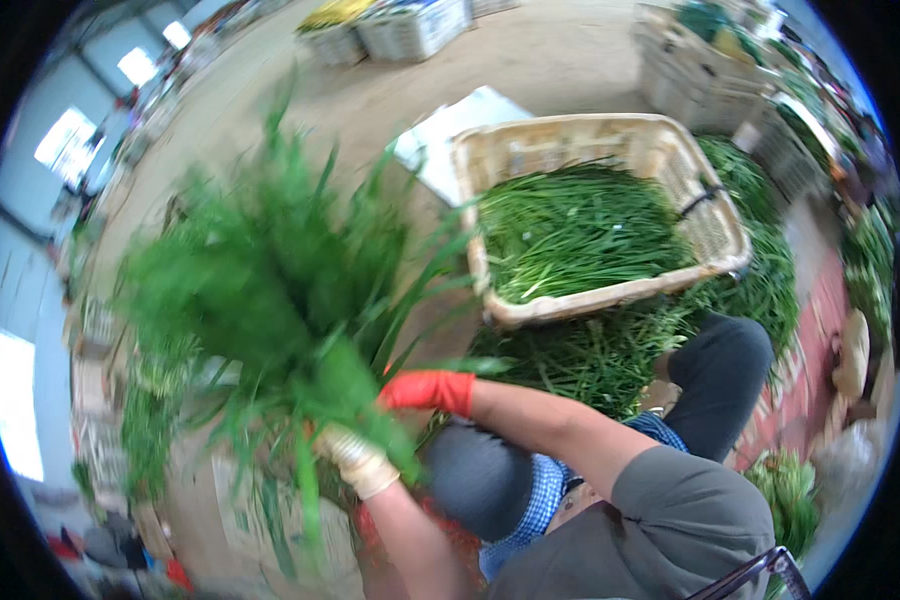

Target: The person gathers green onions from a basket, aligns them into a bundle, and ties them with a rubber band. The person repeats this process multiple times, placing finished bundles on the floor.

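Note:
A large bunch of long green leafy stalks [270, 277], blurred by motion, fans out at the left of the view. My left hand [349, 454], in a pale glove, holds it near its lower end. My right hand [420, 391], in a red rubber glove, is against the right side of the bunch; its fingertips are hidden by leaves, so its grip does not show. To the right stands a cream plastic crate [615, 292], with green leafy stalks [585, 225] lying flat inside.
Loose greens [607, 352] lie around the crate and near my knee. A white board [465, 120] sits behind the crate. Stacked crates [690, 75] stand at the upper right, and more filled crates [412, 37] at the top. Flattened cardboard [232, 495] lies at the lower left.

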`<state>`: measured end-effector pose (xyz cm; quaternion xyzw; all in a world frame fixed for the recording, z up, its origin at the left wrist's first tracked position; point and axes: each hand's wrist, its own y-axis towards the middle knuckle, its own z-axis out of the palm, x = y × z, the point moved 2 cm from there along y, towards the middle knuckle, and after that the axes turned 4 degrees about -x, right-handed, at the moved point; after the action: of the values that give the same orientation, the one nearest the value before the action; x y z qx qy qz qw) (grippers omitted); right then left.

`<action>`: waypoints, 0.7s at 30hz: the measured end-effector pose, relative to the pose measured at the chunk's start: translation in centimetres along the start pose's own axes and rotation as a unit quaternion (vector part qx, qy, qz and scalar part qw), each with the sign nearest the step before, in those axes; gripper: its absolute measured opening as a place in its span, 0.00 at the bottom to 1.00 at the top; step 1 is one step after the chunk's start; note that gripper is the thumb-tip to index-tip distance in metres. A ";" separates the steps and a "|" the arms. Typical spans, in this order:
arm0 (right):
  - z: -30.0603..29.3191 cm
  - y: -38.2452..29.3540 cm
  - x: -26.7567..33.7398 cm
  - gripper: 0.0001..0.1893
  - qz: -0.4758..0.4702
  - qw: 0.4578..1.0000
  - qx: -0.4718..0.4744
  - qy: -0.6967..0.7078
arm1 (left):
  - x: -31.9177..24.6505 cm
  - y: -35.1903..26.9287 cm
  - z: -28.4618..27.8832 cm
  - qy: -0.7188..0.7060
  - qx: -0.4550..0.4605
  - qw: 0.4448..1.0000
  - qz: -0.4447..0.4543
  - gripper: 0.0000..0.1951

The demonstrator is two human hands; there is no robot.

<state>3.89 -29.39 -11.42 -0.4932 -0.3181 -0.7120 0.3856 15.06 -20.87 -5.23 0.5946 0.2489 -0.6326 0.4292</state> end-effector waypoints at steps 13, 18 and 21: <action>0.7 -1.2 1.1 0.13 0.023 0.997 -0.055 0.042 | 8.5 1.2 -0.6 -0.127 0.006 0.983 -0.133 0.15; 0.1 0.8 1.6 0.11 -0.066 0.915 -0.163 -0.362 | 6.4 -1.4 1.0 0.006 0.111 0.994 0.024 0.08; -1.1 0.0 -0.2 0.08 0.045 0.940 -0.228 -0.251 | 4.2 -1.8 1.6 0.129 0.151 0.967 0.160 0.07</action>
<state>3.44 -30.25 -11.91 -0.7448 -0.2111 -0.5999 0.2022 12.99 -22.36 -9.41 0.7612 0.1057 -0.5037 0.3946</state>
